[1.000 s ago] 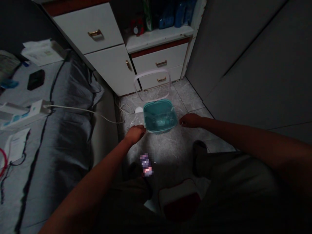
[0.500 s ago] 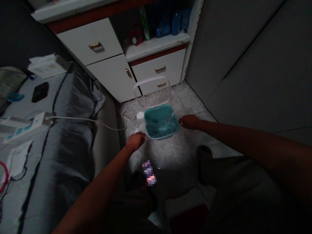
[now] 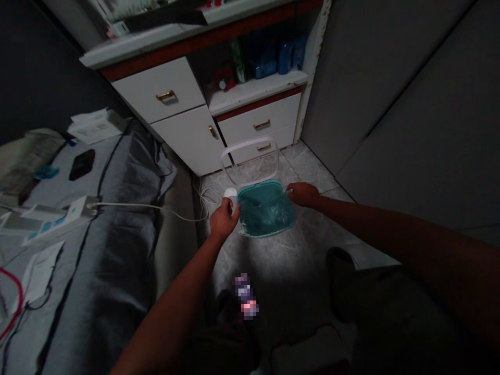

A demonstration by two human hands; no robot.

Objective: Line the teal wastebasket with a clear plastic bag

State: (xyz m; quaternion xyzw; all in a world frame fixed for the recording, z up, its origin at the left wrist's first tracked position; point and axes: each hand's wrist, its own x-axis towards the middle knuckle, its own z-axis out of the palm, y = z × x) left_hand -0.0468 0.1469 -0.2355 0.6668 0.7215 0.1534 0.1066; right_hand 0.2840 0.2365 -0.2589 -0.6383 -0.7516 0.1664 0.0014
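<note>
A teal trash bin (image 3: pixel 266 186) stands on the tiled floor, its pale ring-shaped rim (image 3: pixel 277 156) tipped up at the back. Thin clear plastic, which looks like a bin bag (image 3: pixel 261 213), stretches across the bin's mouth. At the bin's left edge, my left hand (image 3: pixel 225 219) pinches the plastic between thumb and fingers. My right hand (image 3: pixel 303 195) is closed on the plastic at the right rim. How far the bag reaches down inside is hard to see in the dim light.
Behind the bin is a white cabinet (image 3: pixel 179 140) with gold handles. A grey-covered bed (image 3: pixel 128 229) runs along the left, with a power strip (image 3: pixel 84 208) and its cable. A blurred, lit object (image 3: pixel 246 296) lies low near my feet. Grey panels (image 3: pixel 390 114) rise on the right.
My left hand has moved up and inward along the bin's left side, pulling the plastic with it. My right hand stays at the right rim. The view has tilted up slightly.
</note>
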